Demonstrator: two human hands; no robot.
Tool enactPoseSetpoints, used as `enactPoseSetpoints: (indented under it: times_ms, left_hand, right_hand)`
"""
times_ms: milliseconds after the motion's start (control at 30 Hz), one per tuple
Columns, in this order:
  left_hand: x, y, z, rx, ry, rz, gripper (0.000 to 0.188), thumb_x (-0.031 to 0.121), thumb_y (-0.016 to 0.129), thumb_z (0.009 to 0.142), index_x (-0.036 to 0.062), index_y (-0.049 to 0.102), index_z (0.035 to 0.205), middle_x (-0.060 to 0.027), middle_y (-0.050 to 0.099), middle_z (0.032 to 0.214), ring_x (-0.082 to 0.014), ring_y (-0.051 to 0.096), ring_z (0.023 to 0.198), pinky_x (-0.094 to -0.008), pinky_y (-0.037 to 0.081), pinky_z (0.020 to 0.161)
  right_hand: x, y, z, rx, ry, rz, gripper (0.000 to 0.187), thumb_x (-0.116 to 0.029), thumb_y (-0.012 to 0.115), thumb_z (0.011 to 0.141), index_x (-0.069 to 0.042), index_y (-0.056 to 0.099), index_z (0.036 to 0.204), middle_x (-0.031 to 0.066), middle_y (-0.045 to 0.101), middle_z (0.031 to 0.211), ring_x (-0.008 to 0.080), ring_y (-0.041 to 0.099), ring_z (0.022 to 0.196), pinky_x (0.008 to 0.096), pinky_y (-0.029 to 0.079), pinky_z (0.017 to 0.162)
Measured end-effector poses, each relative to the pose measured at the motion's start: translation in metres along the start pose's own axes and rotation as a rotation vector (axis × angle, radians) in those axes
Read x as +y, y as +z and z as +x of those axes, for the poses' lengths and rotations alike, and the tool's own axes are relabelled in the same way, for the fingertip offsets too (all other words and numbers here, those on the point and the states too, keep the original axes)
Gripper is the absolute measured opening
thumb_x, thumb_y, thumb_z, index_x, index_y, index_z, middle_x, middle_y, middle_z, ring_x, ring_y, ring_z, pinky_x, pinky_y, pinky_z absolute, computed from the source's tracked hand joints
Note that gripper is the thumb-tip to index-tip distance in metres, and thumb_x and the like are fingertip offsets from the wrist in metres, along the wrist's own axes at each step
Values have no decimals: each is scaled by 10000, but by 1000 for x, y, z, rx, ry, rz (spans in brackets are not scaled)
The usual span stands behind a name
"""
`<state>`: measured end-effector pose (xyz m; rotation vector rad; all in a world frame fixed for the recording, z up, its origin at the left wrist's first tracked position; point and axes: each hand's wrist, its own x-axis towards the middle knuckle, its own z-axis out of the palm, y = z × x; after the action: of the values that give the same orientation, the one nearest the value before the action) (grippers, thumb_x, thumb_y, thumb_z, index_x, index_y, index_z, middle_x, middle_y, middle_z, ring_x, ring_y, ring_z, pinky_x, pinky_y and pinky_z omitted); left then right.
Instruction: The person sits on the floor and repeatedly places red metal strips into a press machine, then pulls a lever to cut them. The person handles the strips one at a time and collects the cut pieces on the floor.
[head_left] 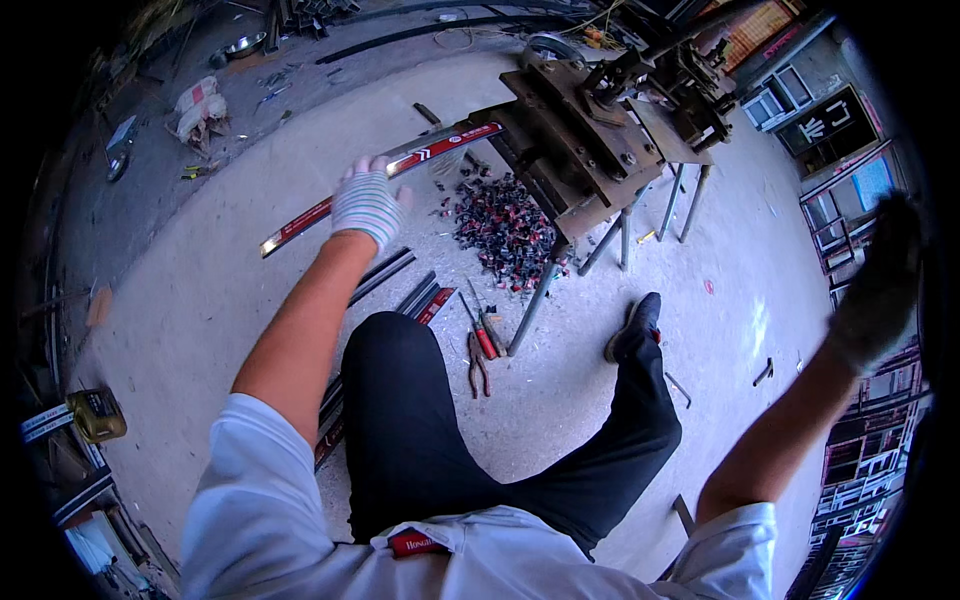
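Observation:
My left hand [368, 203], in a striped white glove, is closed around a long metal profile strip [300, 222] with red printed film. The strip's far end [468, 137] reaches the left edge of a rusty press [575, 130] on metal legs. Out at the far right, my right hand [880, 285] is raised, in a glove that looks dark in shadow. Its fingers are too dark and smeared to make out, and whether it holds anything is unclear.
Under the press lies a heap of small dark and red cut pieces [508, 232]. Pliers [478, 365] and a red-handled screwdriver [486, 340] rest on the floor near more profile strips [420, 297]. At left stand a yellowish jug [97, 415] and a pale sack [202, 108]. Stacked frames [865, 470] line the right side.

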<state>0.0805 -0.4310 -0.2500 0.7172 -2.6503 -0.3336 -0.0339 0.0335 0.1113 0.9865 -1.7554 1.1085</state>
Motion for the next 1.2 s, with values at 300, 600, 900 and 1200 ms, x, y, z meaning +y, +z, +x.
enactPoseSetpoints:
  times_ms: [300, 600, 900, 1200]
  left_hand:
    - [-85, 25, 31, -410, -137, 247, 690, 525, 615, 911, 35, 530, 1390, -253, 554, 1378, -412, 535, 1269, -445, 437, 1072]
    - [-99, 34, 38, -559, -74, 133, 672, 595, 518, 948, 15, 606, 1276, -307, 655, 1145, -448, 632, 1081, -491, 493, 933]
    - [-136, -2, 5, -569, -126, 258, 682, 608, 479, 960, 44, 574, 1332, -299, 626, 1225, -476, 602, 1128, -533, 479, 956]
    - [-291, -74, -140, 278, -723, -395, 696, 584, 416, 1030, -54, 596, 1242, -130, 670, 957, -266, 622, 815, -400, 501, 763]
  right_hand:
    - [26, 111, -364, -181, 1128, 187, 196, -150, 577, 1010, -2, 699, 1051, 71, 704, 919, 155, 659, 833, 290, 540, 792]
    - [-36, 71, -526, -485, 1701, 190, 253, -217, 562, 1021, 4, 680, 1051, 80, 708, 906, 161, 657, 791, 291, 530, 725]
    - [-41, 63, -530, -621, 1723, 176, 311, -273, 551, 1015, 8, 681, 1051, 88, 706, 889, 147, 636, 798, 299, 514, 764]
    - [-33, 102, -532, -757, 1404, 149, 258, -205, 560, 1028, 19, 685, 1008, 60, 702, 863, 118, 630, 792, 283, 525, 752]
